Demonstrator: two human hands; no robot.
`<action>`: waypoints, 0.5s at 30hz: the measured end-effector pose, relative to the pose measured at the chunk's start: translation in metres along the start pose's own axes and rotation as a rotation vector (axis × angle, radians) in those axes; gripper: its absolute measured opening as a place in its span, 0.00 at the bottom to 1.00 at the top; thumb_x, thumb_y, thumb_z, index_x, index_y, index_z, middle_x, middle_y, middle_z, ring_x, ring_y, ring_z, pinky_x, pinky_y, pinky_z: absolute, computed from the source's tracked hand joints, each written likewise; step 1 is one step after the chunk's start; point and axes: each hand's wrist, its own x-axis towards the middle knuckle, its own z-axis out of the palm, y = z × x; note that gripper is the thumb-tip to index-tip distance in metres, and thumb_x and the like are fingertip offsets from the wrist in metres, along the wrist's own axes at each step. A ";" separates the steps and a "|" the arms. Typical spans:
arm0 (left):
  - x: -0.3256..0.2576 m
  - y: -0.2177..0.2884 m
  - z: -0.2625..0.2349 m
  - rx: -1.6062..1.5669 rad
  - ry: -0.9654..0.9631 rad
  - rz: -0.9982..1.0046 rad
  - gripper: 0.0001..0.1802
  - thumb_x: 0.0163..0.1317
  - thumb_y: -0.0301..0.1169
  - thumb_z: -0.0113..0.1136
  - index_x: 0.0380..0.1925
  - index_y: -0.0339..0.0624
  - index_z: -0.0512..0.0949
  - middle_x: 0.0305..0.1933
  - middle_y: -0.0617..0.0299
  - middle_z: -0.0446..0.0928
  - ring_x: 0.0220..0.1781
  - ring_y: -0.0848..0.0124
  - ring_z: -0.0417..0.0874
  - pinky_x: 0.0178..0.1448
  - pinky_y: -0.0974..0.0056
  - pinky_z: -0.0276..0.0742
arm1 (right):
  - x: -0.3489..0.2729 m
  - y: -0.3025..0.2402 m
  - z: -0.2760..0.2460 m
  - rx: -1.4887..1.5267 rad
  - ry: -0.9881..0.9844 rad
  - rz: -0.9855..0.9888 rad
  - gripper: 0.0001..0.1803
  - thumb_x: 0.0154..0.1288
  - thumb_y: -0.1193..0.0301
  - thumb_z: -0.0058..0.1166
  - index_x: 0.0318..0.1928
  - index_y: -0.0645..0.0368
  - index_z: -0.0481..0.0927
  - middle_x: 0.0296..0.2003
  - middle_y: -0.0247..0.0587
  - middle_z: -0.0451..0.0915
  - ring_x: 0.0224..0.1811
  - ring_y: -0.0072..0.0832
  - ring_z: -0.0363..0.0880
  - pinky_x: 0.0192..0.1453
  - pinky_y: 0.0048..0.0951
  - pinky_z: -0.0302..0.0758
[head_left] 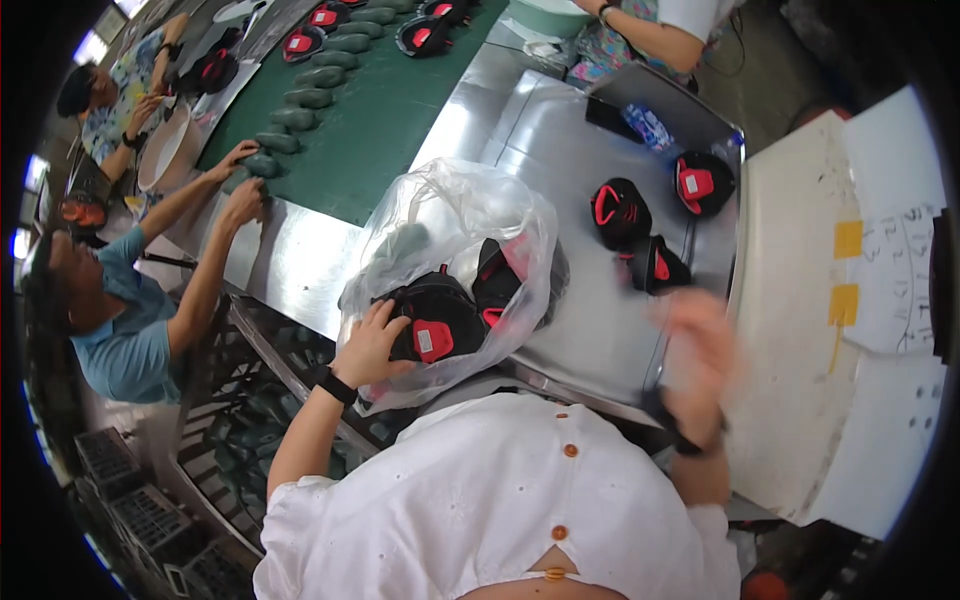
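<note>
A clear plastic bag (455, 185) lies in front of me with several black-and-red shoe uppers in it. At the bag's near left side, my left hand (370, 345) curls its fingers and thumb around the edge of one shoe upper (440, 310). My right hand (695, 345), smeared by motion, is at the right over the table's near edge, close to a loose shoe upper (660, 265). Its fingers cannot be made out. Two more loose uppers stand beyond: one with a red-lined opening (620, 212) and one with a red tongue (703, 185).
The metal table (580, 320) adjoins a green conveyor belt (390, 110) carrying dark green shoe lasts (293, 118) and more uppers. A co-worker in blue (130, 345) handles lasts at the left. Other people sit farther off. A white board (800, 290) borders the right; a blue-and-white packet (648, 128) lies behind.
</note>
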 end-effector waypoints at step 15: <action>-0.035 -0.017 0.093 -0.716 0.377 -0.375 0.47 0.45 0.48 0.68 0.59 0.34 0.57 0.68 0.39 0.45 0.71 0.47 0.43 0.69 0.50 0.49 | 0.008 0.204 0.263 -0.533 -1.133 -0.194 0.23 0.41 0.73 0.65 0.41 0.51 0.72 0.46 0.44 0.65 0.45 0.43 0.72 0.43 0.43 0.73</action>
